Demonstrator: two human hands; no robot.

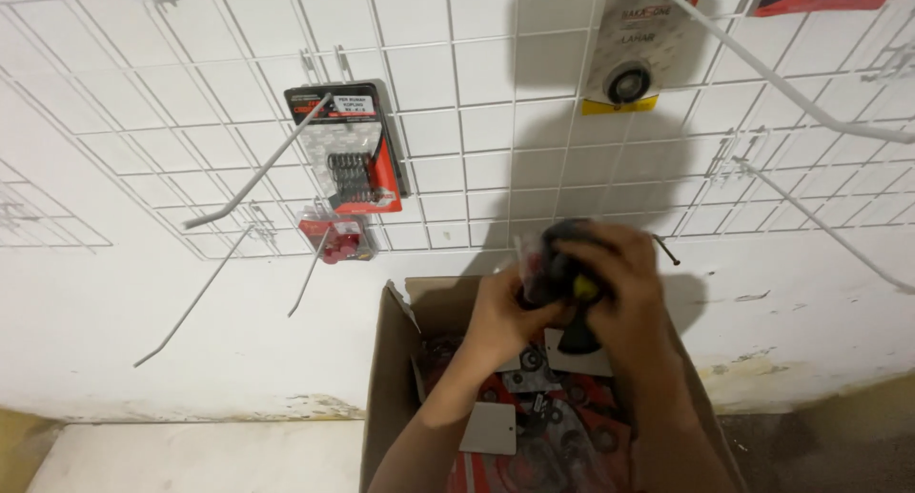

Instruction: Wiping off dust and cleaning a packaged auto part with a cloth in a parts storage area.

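Currently a dark, glossy blister pack (562, 259) is held above the open cardboard box (391, 369), clasped by both left hand (505, 317) and right hand (624, 293), fingers closed round it. Three packs are hung on the white wire grid (457, 102); most hooks are bare. Many flat red-and-black carded packs (543, 426) remain in the box, so it looks early on.

Both bare forearms are raised up over the open brown cardboard box (391, 379). The left hand (505, 312) and right hand (624, 283) are pressed together just above its back edge, fingers curled tight.
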